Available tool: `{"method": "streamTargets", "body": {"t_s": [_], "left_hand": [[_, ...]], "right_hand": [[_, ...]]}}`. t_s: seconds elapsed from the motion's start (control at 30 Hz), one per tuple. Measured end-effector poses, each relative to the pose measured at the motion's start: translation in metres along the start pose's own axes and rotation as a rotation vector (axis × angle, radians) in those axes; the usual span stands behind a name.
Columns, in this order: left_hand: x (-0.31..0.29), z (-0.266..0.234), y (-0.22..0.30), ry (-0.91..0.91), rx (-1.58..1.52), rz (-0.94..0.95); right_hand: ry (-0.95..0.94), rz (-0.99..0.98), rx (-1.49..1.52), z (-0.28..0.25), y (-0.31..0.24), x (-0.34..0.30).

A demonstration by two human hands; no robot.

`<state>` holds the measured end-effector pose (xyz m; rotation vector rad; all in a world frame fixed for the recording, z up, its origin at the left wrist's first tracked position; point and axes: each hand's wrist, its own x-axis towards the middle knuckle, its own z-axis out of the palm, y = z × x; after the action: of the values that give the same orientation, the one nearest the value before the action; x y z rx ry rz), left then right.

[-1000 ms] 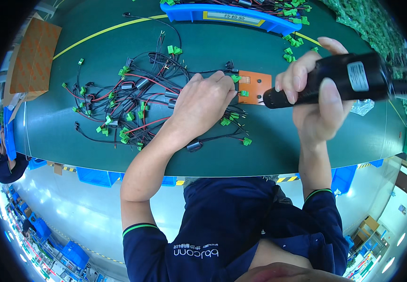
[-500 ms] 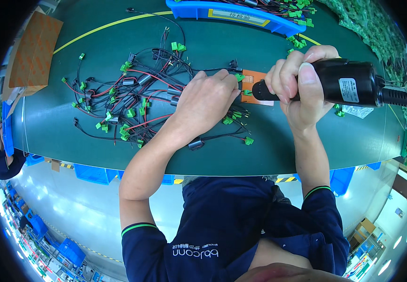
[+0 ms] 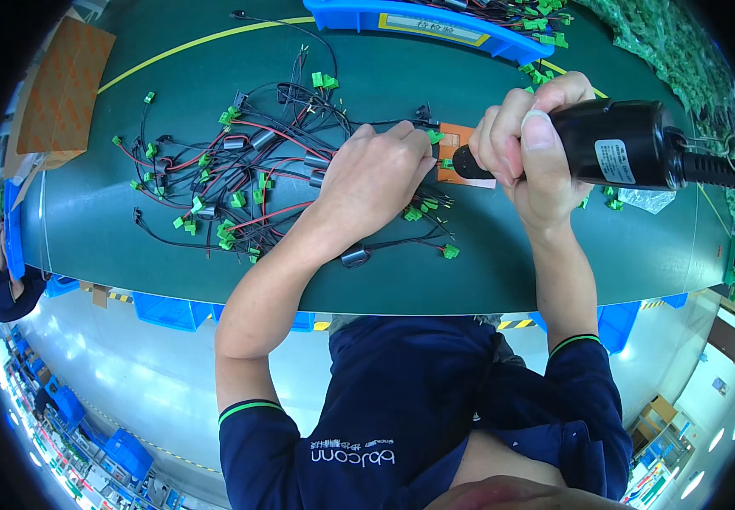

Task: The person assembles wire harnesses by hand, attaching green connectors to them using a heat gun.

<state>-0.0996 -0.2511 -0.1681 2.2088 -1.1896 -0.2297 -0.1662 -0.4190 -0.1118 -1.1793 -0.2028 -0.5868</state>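
Note:
In my right hand (image 3: 542,140) is a black electric screwdriver (image 3: 618,144), lying nearly level with its nose pointing left and its cord leaving at the right. The nose is close to a small green connector (image 3: 446,164) at an orange block (image 3: 457,138) on the bench. My left hand (image 3: 378,174) is closed at the block's left side, its fingertips pinched on a wire harness that they mostly hide. Around and under that hand spreads a tangle of black and red wires (image 3: 278,183), with green connectors and grey cylindrical cores.
A blue bin (image 3: 435,30) of more harnesses stands at the far edge. At the left is a cardboard box (image 3: 66,93), and bubble wrap (image 3: 669,64) lies far right. A small clear bag (image 3: 646,201) rests right of my right hand. The green bench (image 3: 486,272) ends before my body.
The screwdriver has shifted slightly left and its cord end has tipped a little nearer to me, along with my right hand. My left hand stays almost in place.

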Motion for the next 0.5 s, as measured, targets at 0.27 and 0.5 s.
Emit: {"method": "streamTargets", "body": {"t_s": [0.27,0.5], "left_hand": [[0.0005,-0.0003,-0.0008,0.008,0.012,0.005],[-0.0003,-0.002,0.0003,0.002,0.012,0.006]], "right_hand": [[-0.099,-0.096,0.07,-0.0099,0.0043,0.004],[-0.053,-0.059,0.031,-0.0046,0.0038,0.0054]]}}
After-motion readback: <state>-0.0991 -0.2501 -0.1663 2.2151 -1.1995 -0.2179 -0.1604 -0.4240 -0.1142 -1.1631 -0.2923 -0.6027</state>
